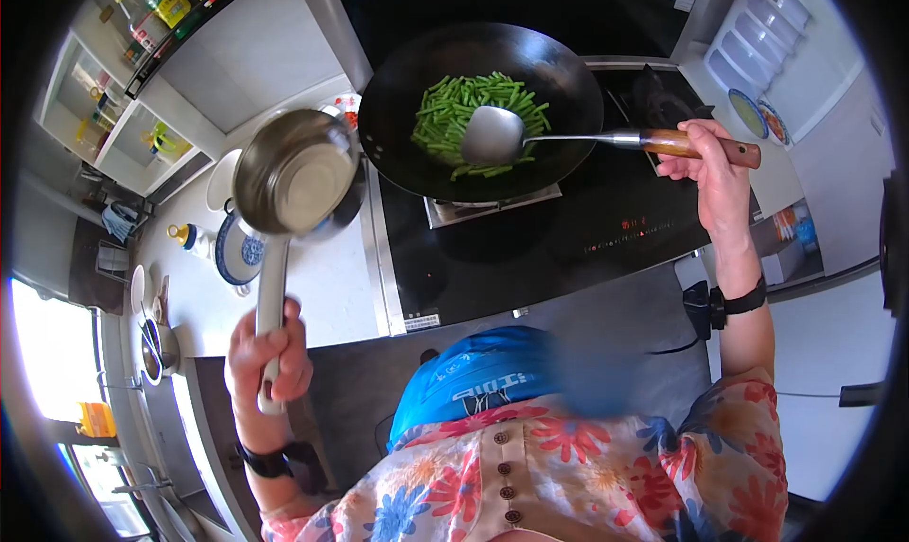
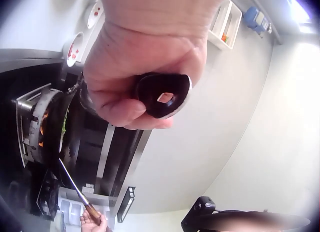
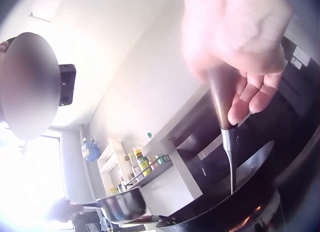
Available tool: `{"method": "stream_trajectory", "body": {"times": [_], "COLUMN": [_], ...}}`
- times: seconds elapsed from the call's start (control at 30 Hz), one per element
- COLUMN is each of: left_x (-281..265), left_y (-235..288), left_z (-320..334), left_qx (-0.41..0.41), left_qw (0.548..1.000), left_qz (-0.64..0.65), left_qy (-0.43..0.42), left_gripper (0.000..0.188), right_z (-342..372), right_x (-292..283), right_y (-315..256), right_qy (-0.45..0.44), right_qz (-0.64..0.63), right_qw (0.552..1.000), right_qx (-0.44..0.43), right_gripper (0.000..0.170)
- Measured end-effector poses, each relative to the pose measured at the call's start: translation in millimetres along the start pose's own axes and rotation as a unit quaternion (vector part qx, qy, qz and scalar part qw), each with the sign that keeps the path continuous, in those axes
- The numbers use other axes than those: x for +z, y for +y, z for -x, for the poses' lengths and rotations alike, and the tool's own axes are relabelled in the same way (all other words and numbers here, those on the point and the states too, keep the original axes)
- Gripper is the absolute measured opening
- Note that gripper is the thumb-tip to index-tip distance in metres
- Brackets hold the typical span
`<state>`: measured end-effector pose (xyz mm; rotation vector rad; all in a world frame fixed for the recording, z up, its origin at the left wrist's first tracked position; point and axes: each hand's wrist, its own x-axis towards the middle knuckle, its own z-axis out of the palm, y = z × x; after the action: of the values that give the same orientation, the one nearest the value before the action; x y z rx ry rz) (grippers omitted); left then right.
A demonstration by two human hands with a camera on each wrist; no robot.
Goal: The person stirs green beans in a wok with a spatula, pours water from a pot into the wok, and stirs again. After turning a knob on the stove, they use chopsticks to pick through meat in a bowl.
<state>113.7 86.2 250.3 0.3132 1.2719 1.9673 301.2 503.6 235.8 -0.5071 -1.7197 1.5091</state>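
Our left hand (image 1: 295, 355) grips saucepan (image 1: 301, 177) at 10 o'clock; right hand (image 1: 717, 175) holds spatula (image 1: 492, 137) over green beans (image 1: 443, 118), in wok (image 1: 570, 97) at 12. Flame (image 3: 245, 221) lit: frying seems under way, green beans not yet dished out.

The wok (image 1: 559, 78) is smooth metal with a soft sheen. In it, the spatula (image 1: 589, 137) has a dull metal blade, a shiny metal shank and a glossy wooden grip (image 1: 668, 142). Left of the wok, the saucepan (image 1: 251, 184) is polished metal, its handle (image 1: 272, 286) smooth and plastic-looking. Below the wok, the stove top (image 1: 530, 239) is glossy and glass-like; left of it, the counter (image 1: 322, 282) looks smooth. Right of the wok, the boxes (image 1: 759, 33) are clear plastic.
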Motion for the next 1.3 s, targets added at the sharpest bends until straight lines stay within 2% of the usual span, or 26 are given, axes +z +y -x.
{"method": "stream_trajectory", "body": {"times": [0.07,0.13,0.3,0.43,0.6,0.67,0.73,0.8,0.87,0.97,1.0,1.07,1.13,1.3], "left_x": [18,39,52,60,57,50,48,38,32,18,14,6,-8,-41], "left_y": [6,12,7,0,-4,-5,-1,3,6,9,10,12,10,-2], "left_z": [-23,-43,-94,-115,-124,-124,-116,-107,-93,-68,-58,-39,-22,20], "left_qx": [-0.028,-0.032,-0.088,-0.077,-0.074,-0.075,-0.065,-0.048,-0.042,-0.003,0.006,0.016,0.022,-0.005], "left_qw": [0.999,0.997,0.985,0.985,0.986,0.994,0.996,0.996,0.997,0.992,0.993,0.993,0.994,0.995], "left_qz": [-0.045,-0.072,-0.145,-0.151,-0.148,-0.068,-0.052,-0.011,0.005,0.080,0.083,0.092,0.091,0.098], "left_qy": [-0.006,0.021,-0.008,-0.026,-0.009,-0.033,-0.033,-0.073,-0.068,-0.094,-0.083,-0.071,-0.057,0.020], "left_gripper": [0.026,0.022,0.016,0.015,0.015,0.014,0.013,0.014,0.015,0.018,0.020,0.024,0.027,0.027], "right_z": [-3,-7,-13,-15,-19,-24,-30,-39,-52,-68,-75,-89,-103,-108], "right_x": [-2,-4,-1,-2,-4,-5,-7,-8,-9,1,6,16,29,74], "right_y": [-4,-2,-7,-8,-7,-9,-13,-20,-30,-50,-53,-57,-48,-42], "right_qy": [0.021,0.016,0.010,0.003,-0.001,0.000,0.001,-0.001,-0.011,0.008,0.007,-0.009,-0.012,-0.172], "right_qz": [-0.016,-0.026,-0.032,-0.030,-0.023,-0.016,-0.010,0.009,0.053,0.107,0.108,0.194,0.207,0.143], "right_qw": [0.999,0.999,0.998,0.998,0.997,0.998,0.997,0.999,0.998,0.992,0.992,0.976,0.973,0.972], "right_qx": [0.024,0.025,0.046,0.058,0.067,0.069,0.070,0.031,-0.026,-0.059,-0.061,-0.100,-0.100,-0.074], "right_gripper": [0.024,0.024,0.024,0.024,0.025,0.024,0.024,0.024,0.024,0.024,0.024,0.022,0.018,0.013]}}
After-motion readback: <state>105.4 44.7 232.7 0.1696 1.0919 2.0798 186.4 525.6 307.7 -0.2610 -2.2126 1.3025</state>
